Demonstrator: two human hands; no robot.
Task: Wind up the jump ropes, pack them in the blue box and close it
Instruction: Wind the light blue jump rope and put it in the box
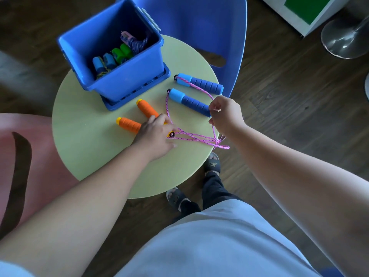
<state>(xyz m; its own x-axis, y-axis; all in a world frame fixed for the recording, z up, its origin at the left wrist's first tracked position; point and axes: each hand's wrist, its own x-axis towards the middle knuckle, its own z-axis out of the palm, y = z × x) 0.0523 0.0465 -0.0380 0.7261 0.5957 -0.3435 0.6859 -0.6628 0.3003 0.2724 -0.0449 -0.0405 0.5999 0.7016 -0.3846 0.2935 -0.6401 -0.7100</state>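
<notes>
The open blue box point(127, 76) stands on its lid point(139, 96) at the back left of the round green table point(89, 152), holding several wound ropes with blue and green handles. Two orange handles point(127, 123) lie in front of it; my left hand point(155, 134) rests on their near ends with straight fingers. Two blue handles point(195, 100) lie to the right. A pink rope point(199, 138) runs from them across the table's right edge. My right hand point(225, 114) pinches this rope above the table edge.
A blue chair point(209, 23) stands behind the table and a pink chair point(40, 152) to its left. A metal stool base point(343, 37) and a white-and-green cabinet point(303, 11) are at the far right. My feet in sandals point(211, 164) show below the table edge.
</notes>
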